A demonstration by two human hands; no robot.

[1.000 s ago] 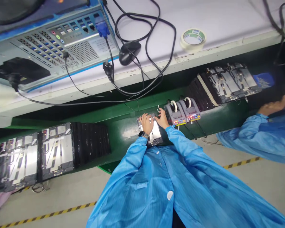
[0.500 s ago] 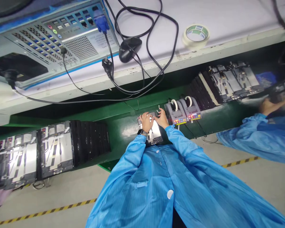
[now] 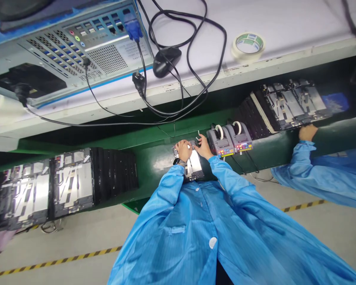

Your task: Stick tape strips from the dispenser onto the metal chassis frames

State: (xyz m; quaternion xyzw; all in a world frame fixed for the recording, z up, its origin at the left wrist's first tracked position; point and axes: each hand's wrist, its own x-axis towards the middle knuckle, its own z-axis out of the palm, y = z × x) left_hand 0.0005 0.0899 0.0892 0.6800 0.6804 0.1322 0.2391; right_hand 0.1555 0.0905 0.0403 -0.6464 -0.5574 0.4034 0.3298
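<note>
An opened tablet-like device (image 3: 192, 168) with a silvery inner plate lies on the green bench right in front of me. My left hand (image 3: 184, 150) rests on its upper left part, fingers spread over the plate and thumb toward the middle. At the upper right edge, my right hand (image 3: 204, 148) has its thumb by the plate and its fingers bent upward. Small strips of white tape (image 3: 198, 133) stick out at those fingertips. Whatever lies under my left palm is hidden.
Two tape dispensers (image 3: 222, 143) stand right of my hand. More opened devices (image 3: 74, 182) and black stacks (image 3: 114, 172) line the bench at left, others (image 3: 295, 103) at right. A co-worker's hand (image 3: 307, 132) is there. Cables (image 3: 178, 118) hang over the shelf edge.
My hands stay almost in place on the device. The co-worker's hand at right has moved left to the row of devices, and the dark item near it has gone from view. The view has shifted slightly.
</note>
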